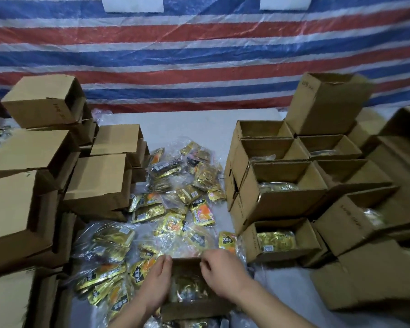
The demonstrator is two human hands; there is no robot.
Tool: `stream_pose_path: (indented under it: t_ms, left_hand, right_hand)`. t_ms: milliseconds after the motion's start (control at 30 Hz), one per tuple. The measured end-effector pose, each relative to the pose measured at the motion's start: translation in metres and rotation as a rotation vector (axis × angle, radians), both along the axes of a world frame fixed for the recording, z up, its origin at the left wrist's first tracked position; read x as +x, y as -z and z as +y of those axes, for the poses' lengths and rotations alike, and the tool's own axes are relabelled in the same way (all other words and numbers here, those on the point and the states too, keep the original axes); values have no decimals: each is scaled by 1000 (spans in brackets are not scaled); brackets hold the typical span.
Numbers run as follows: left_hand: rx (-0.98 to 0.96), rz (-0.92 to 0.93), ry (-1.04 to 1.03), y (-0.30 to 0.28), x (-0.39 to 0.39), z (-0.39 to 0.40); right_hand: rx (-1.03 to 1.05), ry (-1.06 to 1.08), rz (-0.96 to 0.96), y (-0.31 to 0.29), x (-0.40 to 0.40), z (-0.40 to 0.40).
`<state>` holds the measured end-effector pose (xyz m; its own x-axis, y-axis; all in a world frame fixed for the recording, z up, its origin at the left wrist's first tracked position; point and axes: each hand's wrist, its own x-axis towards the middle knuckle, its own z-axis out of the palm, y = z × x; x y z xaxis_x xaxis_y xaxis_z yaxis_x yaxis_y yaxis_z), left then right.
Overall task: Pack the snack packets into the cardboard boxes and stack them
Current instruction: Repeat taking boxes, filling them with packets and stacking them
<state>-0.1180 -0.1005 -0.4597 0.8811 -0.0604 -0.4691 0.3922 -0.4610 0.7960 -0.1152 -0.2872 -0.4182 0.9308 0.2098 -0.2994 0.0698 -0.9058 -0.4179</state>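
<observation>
Brown cardboard box, open-topped, sits right in front with gold foil snack packets already inside. Left hand and right hand curl their fingers over its far rim. Filling looks done; next, close it and stack it.

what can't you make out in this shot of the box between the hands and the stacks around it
Head view:
- Contents of the open box: dim and blurred, partly covered by the left hand and right hand.
- Each hand's grip on the rim: motion blur.
- Left closed boxes: contents hidden by flaps.
- Handwriting on the right box: too small.
</observation>
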Motion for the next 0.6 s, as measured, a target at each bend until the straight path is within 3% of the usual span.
stream_pose_path:
  t_ms: [100,267,400,600]
  left_hand:
    - [12,24,2,-1,-3,-2]
    - [40,73,14,-6,-5,-3]
    - [105,42,10,-26,-7,-6]
    - [93,-121,19,-93,1,-34]
  right_hand:
    - [-68,85,-176,2,-1,-25]
    - [-106,182,89,19,-11,-36]
    - [-87,195,111,18,-13,-37]
    - [-83,197,-122,-52,-8,-75]
